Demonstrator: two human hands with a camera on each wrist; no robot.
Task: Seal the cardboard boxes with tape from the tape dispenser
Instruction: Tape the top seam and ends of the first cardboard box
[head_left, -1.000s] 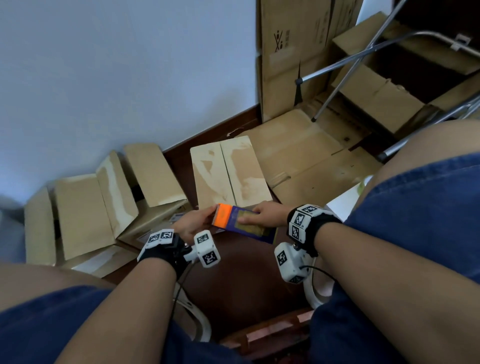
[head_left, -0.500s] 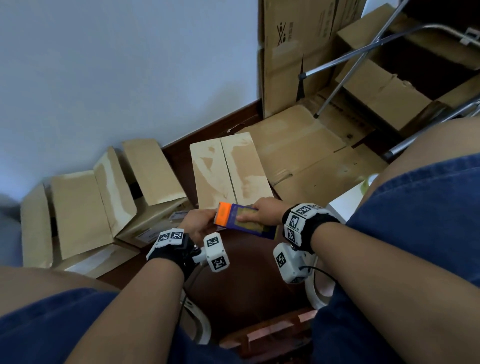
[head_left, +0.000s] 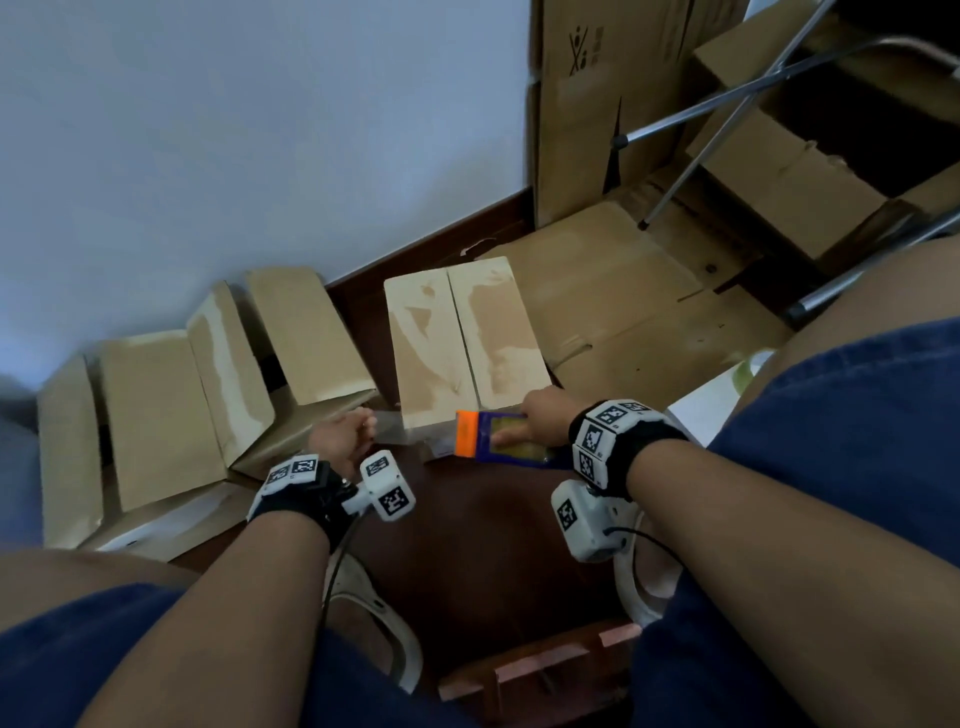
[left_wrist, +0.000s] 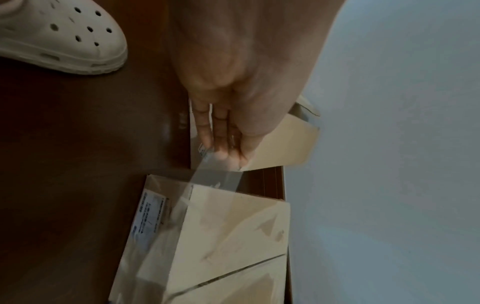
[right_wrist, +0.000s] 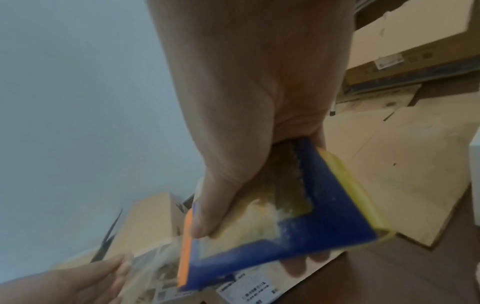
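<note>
At the near edge of the closed box (head_left: 462, 338), the right hand (head_left: 545, 415) is gripping the dispenser (head_left: 498, 441) (blue, orange-tipped), while the left hand (head_left: 340, 436) is pinching the tape (head_left: 389, 428) stretched out to the box's left, above the floor (head_left: 467, 545).

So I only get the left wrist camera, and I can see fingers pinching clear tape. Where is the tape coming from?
Observer: From a blue tape dispenser with an orange edge, gripped by the right hand.
Operator: Is it sitting on the box?
Observer: No, the head view shows it at the near edge of the closed box, in front of it.
Operator: Are there more boxes?
Observer: Yes, an open box with its flaps up stands beyond the left hand.
</note>
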